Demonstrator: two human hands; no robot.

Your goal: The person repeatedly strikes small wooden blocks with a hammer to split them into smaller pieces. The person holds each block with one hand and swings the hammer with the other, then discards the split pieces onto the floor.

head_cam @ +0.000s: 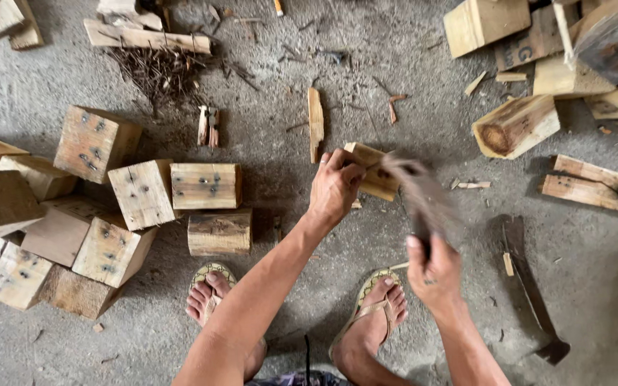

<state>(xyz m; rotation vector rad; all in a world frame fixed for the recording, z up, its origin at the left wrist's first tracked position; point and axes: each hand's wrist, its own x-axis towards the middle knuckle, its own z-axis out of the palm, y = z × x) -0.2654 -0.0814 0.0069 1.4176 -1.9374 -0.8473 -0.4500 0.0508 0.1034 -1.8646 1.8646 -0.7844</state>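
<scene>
The grey concrete floor fills the whole view, with bits of wood all over it. On the person's left sits a big heap of square wood blocks, many with nail heads and small holes in them. On the right lies another pile of wood pieces, and one cut log chunk shows its round rings. Two flat planks rest near the right edge. A long dark metal bar lies on the floor just beside the person's right arm. At the top, a bunch of bent rusty nails lies below a thin board. A narrow wood strip lies near the middle. The person stands in sandals, and both feet show at the bottom. The left hand is closed around the end of a small wood block, holding it in the middle of the view, above the floor. The right hand is wrapped tight around the handle of a hammer. The hammer is blurry, and its head is right at the small wood block.
</scene>
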